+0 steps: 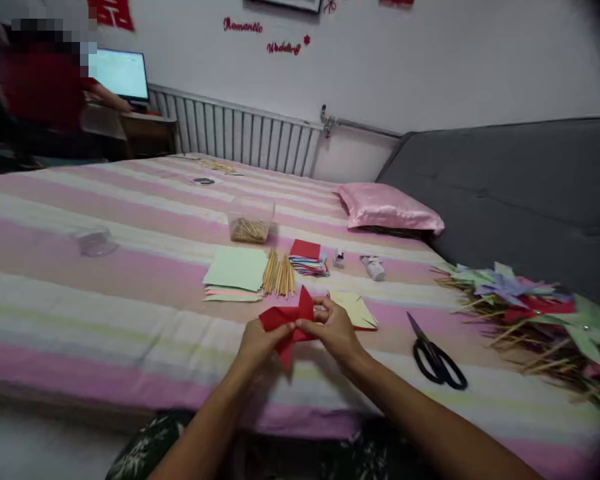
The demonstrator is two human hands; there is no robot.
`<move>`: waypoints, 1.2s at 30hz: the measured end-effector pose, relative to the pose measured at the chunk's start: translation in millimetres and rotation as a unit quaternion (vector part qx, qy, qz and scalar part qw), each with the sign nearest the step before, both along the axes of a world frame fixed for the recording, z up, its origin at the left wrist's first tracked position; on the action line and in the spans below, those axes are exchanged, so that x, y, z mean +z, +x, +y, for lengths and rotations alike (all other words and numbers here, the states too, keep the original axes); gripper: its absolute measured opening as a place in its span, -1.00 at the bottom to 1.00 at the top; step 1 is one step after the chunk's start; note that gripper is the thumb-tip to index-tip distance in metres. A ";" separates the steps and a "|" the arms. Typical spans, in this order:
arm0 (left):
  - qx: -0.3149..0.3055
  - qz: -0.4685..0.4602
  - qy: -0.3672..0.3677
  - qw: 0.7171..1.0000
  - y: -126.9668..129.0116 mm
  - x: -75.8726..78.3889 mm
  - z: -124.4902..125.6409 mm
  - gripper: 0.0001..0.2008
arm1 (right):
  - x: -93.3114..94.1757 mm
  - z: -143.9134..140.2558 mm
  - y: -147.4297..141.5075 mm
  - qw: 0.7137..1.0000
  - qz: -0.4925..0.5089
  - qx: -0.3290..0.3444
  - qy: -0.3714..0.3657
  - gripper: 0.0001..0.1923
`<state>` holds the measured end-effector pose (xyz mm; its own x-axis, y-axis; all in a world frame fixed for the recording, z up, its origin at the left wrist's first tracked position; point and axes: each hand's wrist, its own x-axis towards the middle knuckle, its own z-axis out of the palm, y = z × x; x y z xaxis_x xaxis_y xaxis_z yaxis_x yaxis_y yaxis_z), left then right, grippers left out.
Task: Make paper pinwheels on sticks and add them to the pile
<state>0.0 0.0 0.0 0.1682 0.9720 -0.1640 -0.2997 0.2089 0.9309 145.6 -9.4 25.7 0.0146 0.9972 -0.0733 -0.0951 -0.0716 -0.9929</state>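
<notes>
At the near edge of the bed [180,353], over its striped sheet, the person I'm watching holds a folded red paper [286,315] in the air with both hands. The left hand [256,340] pinches its left side. The right hand [337,328] pinches the right side, fingers curled behind, and the two thumbs nearly meet at the middle. Off to the right lie black-handled scissors [436,360], blades slightly apart. Just past the right hand sits some yellow paper [354,308], with red showing beneath.

Farther right, paper pinwheels [503,290] on sticks are heaped up. Beyond the hands are a stack of pale green sheets [236,268], a bunch of wooden sticks [279,275] right beside it, and a pile of small squares [306,251], red on top. Next to those stands a little clear container [339,259] with something dark in it, then a small clear bag [373,267], its contents too blurred to tell.

Behind them, a clear plastic box [253,209] holds thin straw-coloured pieces [249,231], filling only its lower part. Farther off rest a pink pillow [387,205] and more loose sticks [216,165]. Past the bed, another person [43,90] in red sits by a lit screen [124,73].
</notes>
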 end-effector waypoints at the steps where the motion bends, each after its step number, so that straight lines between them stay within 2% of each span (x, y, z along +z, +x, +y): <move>1: -0.010 0.001 -0.002 1.000 0.3 1.6 -0.7 -0.65 | 0.9 0.2 1.4 1.000 0.006 0.003 -0.012 -0.44; 7: -0.058 0.045 -0.024 0.997 -9.4 20.2 -2.1 -0.65 | 7.4 0.1 7.1 0.996 0.038 0.019 -0.075 -0.40; 12: -0.063 0.101 -0.003 0.993 -21.7 33.6 -2.5 -0.68 | 6.8 -1.6 8.2 0.990 0.024 0.088 -0.105 -0.45; 17: -0.163 0.155 0.017 0.974 -23.5 29.2 -4.9 -0.75 | 2.4 -3.8 8.6 0.982 -0.027 0.155 -0.109 -0.46; 20: -0.190 0.174 0.028 0.966 -23.9 26.9 -5.2 -0.80 | -0.7 -3.8 10.6 0.979 -0.036 0.176 -0.101 -0.46; 27: -0.226 0.198 0.020 0.954 -25.2 24.7 -3.7 -0.81 | -5.3 -2.1 16.3 0.973 -0.053 0.202 -0.095 -0.39; 33: -0.238 0.190 0.010 0.952 -23.5 22.2 -4.0 -0.81 | 4.2 -4.9 16.5 0.968 -0.055 0.219 -0.108 -0.34; 36: -0.223 0.191 0.013 0.956 -21.2 24.9 -5.9 -0.81 | 8.1 -5.0 15.9 0.969 -0.063 0.210 -0.110 -0.33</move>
